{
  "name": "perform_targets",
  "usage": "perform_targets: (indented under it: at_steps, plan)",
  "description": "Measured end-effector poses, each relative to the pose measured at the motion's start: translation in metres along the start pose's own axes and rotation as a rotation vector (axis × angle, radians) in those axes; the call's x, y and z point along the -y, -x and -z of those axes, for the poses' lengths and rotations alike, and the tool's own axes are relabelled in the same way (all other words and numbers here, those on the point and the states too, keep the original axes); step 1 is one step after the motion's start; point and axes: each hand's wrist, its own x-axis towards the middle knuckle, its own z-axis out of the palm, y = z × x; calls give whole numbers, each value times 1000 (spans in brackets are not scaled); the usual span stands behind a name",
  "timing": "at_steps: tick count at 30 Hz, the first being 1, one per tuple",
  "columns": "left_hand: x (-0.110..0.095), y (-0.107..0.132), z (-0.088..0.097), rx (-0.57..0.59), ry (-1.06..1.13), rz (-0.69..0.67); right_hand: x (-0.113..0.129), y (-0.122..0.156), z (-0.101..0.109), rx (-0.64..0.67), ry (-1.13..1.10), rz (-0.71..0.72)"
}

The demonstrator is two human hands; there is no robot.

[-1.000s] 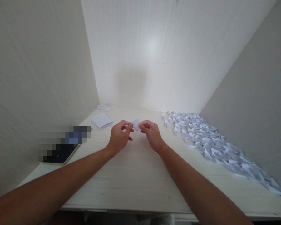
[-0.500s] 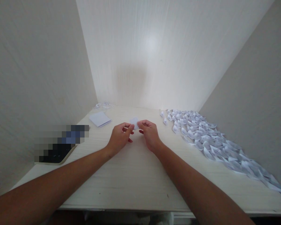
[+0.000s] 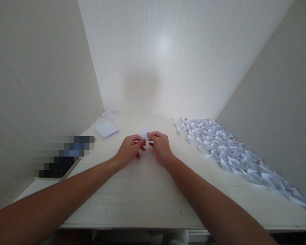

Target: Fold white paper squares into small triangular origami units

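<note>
A small piece of white paper (image 3: pixel 143 133) is held above the middle of the table. My right hand (image 3: pixel 160 144) pinches its right edge between thumb and fingers. At its lower left corner, my left hand (image 3: pixel 130 149) is closed, thumb against the fingertips, with the paper's edge at them. Both hands partly cover the sheet, so any folds in it are too small to make out.
A stack of white paper squares (image 3: pixel 107 129) lies left of my hands, with thin paper scraps (image 3: pixel 111 114) behind it. A phone (image 3: pixel 58 166) rests at the left wall. Many small folded paper pieces (image 3: pixel 219 146) are heaped along the right wall.
Both hands keep hold of the paper. The left fingertips have shifted slightly down along its edge, and the whole view has moved a little.
</note>
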Motion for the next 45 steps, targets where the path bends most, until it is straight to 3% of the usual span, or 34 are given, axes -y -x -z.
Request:
perform_targets:
  at_steps: [9, 15, 18, 21, 27, 36, 40, 45]
  plan:
    - [-3, 0, 3, 45, 59, -5, 1, -2, 1, 59, -76, -37]
    - [2, -3, 5, 165, 72, -10, 8, -3, 6, 193, -85, -17]
    - [1, -3, 4, 193, 54, -18, 11, -4, 8, 199, -96, 20]
    - [-1, -2, 4, 169, 1, -52, 13, -4, 9, 195, -80, 16]
    - [-2, -3, 8, 8, -99, -168, 15, -4, 11, 225, -46, -60]
    - [-3, -4, 11, 40, -239, -289, 14, -8, 16, 330, -78, -176]
    - [-4, -4, 10, 27, -150, -245, 11, -10, 19, 409, -75, -204]
    - [1, -8, 8, 5, 33, -193, 9, -13, 22, 325, 7, -135]
